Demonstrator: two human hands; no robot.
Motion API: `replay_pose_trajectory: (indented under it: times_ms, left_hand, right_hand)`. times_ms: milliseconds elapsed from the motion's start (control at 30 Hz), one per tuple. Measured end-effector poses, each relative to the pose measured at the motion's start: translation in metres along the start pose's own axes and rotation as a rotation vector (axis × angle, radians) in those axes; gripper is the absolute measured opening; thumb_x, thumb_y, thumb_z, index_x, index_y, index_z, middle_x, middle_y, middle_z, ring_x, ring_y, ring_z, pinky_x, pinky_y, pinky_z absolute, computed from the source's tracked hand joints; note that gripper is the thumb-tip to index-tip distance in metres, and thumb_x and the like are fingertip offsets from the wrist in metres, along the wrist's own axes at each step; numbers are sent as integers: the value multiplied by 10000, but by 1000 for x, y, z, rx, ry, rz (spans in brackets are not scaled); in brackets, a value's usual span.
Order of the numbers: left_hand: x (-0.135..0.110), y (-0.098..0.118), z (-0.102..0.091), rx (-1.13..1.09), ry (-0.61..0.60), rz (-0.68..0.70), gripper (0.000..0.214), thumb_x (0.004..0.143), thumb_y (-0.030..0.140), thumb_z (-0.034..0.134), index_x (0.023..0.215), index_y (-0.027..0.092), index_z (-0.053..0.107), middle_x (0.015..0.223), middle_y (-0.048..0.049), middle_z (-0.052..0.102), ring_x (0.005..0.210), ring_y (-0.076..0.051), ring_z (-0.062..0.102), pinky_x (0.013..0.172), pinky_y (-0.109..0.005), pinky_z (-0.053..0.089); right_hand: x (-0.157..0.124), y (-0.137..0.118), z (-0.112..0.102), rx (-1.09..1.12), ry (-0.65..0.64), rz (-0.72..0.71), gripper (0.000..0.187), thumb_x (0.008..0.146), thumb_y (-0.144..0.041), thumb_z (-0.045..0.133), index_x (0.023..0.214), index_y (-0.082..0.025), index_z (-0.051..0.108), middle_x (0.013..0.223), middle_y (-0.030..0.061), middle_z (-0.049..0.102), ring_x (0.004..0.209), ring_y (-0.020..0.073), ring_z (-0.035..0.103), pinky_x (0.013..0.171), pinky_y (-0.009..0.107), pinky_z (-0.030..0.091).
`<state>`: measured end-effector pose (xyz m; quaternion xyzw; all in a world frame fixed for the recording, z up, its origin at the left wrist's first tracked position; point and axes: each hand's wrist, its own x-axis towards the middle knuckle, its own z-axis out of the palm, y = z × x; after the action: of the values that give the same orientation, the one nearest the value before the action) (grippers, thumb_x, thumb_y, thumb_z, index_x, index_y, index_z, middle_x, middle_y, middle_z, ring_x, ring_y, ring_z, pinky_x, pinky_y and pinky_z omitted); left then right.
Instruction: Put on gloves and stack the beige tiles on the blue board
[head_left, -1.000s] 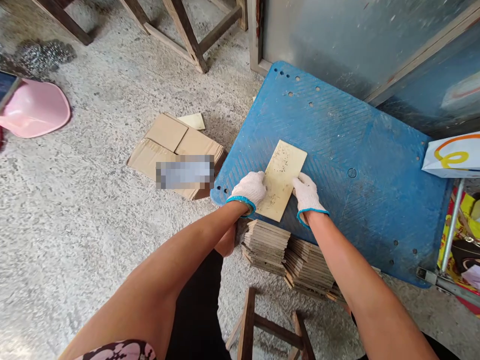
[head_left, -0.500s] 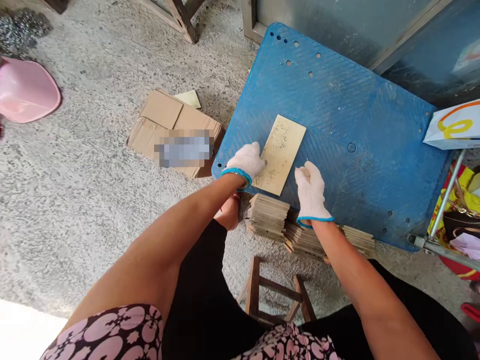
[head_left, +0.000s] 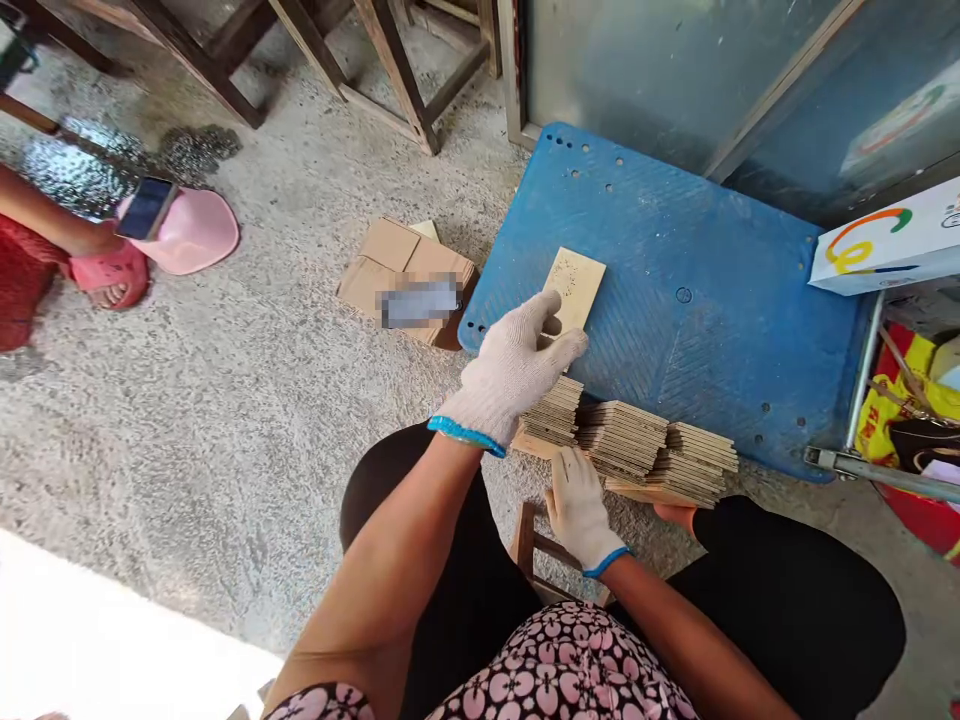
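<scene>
Board (head_left: 585, 275) lies near the left edge of the tabletop (head_left: 720, 350), left hand (head_left: 517, 360) over it, fingers parted; right hand (head_left: 581, 510) has dropped to the stacked boards (head_left: 622, 440) (grip: we can't tell), leaving one hand there.

A speckled pale yellow panel (head_left: 580, 283) lies flat on blue plastic (head_left: 739, 335).

The floor (head_left: 262, 430) is softly lit, the lower-left corner overexposed.

Hands (head_left: 514, 365) in white knit gloves (head_left: 581, 510); blue cuffs (head_left: 469, 437); black trousers (head_left: 802, 600); pink-and-black patterned top (head_left: 566, 668)
</scene>
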<state>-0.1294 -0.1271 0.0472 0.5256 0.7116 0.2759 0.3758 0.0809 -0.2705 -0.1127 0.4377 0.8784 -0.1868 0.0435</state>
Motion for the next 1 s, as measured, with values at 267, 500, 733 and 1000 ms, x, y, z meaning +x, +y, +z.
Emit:
replay_pose_trajectory:
  times_ms: [267,500,733,1000]
  left_hand:
    - [27,-20,10,101,111,12,301,838,373,525,1071,184,542,951,-60,607,783,-163,550,674,-283,410]
    - [31,-19,1,137,98,22,337,869,424,491,1111,194,536,1003,-74,614,836,-191,577,721,-315,435]
    - [34,-11,-2,107,78,-15,352,877,441,494,1153,225,529,1035,-66,620,880,-201,592,749,-316,453]
    - [34,-14,7,94,30,-42,289,869,430,481,1092,265,559,1014,-38,629,844,-200,597,725,-301,429]
  right_hand:
    - [16,-7,13,-109,24,101,538,864,-242,545,1358,-53,445,1371,223,466,1281,359,365,1020,497,336]
    - [19,-12,4,-124,60,95,457,828,-214,590,1258,-95,495,1202,177,551,1148,326,463,986,468,381]
    - [0,-3,36,49,93,-13,194,866,-127,464,1010,-215,559,879,64,613,809,232,596,721,357,492]
    - [22,10,10,381,-21,19,218,870,-150,448,921,-224,646,798,29,668,734,201,637,632,282,465]
